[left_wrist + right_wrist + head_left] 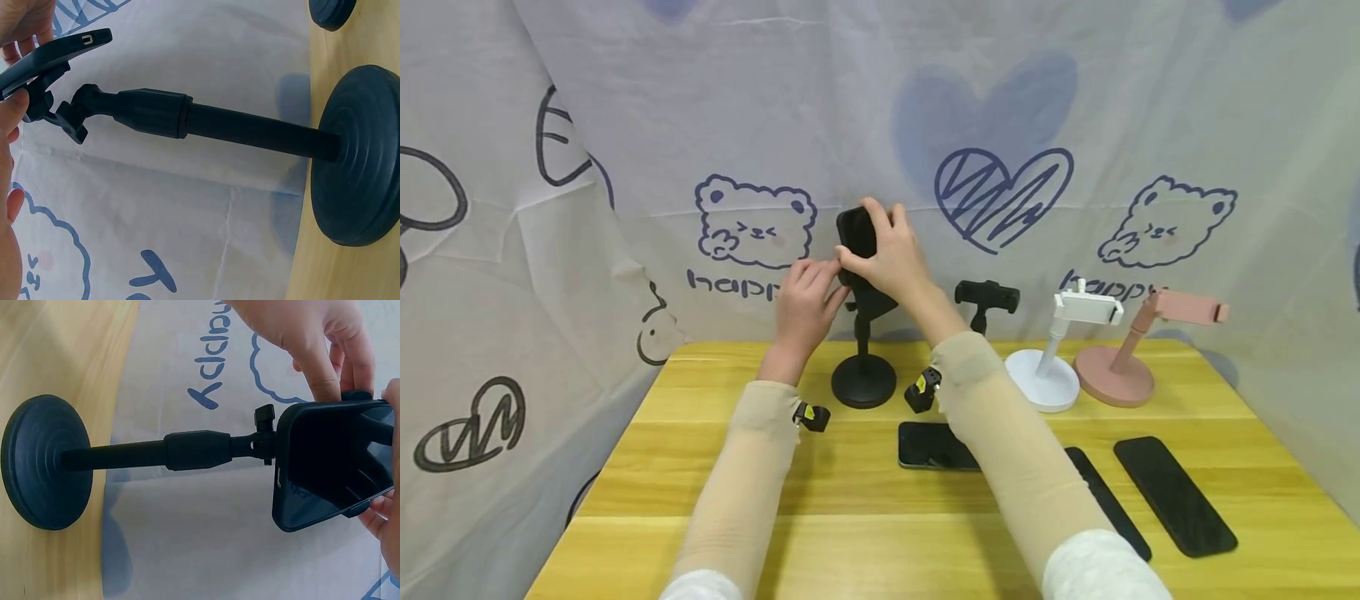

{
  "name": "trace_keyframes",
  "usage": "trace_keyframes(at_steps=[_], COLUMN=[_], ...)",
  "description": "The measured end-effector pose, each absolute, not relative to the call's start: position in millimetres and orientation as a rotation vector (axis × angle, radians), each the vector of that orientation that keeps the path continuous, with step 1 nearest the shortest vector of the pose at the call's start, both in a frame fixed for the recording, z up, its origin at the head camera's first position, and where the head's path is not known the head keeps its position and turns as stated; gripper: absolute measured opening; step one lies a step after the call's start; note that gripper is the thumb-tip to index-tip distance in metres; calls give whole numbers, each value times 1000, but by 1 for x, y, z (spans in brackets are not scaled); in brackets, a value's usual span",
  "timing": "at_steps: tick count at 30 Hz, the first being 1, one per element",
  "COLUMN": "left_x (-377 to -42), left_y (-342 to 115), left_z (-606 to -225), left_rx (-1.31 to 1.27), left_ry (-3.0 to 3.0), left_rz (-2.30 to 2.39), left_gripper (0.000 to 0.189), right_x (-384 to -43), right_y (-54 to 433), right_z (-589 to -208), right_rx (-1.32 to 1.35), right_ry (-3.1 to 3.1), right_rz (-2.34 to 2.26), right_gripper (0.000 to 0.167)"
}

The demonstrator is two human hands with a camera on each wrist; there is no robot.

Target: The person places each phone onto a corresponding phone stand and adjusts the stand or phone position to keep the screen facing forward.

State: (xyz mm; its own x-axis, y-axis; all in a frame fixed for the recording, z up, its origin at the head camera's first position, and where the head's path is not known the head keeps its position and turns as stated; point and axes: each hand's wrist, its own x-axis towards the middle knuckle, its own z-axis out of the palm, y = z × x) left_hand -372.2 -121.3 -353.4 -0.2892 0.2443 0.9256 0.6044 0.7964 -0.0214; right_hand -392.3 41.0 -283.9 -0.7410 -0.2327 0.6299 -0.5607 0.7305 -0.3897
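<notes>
Fingers (878, 215) grip: right hand (898, 257), glossy round-cornered phone (328, 459); left hand (803, 307), clamp (39, 106) of disc-based stand (153, 112).

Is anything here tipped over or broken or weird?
Nothing stands out. The round-based black phone stand is upright on the yellow wooden table, with the left hand and right hand at the rectangular black phone on top. The round-based white stand and round-based pink stand aren't tipped over. I see no spills or cracks.
</notes>
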Motion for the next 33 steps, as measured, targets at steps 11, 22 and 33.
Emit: trace_keyframes(at_steps=[11, 22, 33], left_x=[-377, -371, -370], left_y=[-121, -122, -119], left_z=[-352, -351, -353], left_rx=[-641, -618, -620], left_ry=[-1863, -1908, -1956], left_rz=[-353, -400, -640], left_gripper=[29, 32, 29], right_x=[-395, -392, -393], right_y=[42, 38, 28], right_z=[-282, -283, -286], right_rx=[595, 608, 531], right_ry=[-2363, -2357, -2331], right_rz=[784, 729, 747], right_gripper=[72, 72, 70])
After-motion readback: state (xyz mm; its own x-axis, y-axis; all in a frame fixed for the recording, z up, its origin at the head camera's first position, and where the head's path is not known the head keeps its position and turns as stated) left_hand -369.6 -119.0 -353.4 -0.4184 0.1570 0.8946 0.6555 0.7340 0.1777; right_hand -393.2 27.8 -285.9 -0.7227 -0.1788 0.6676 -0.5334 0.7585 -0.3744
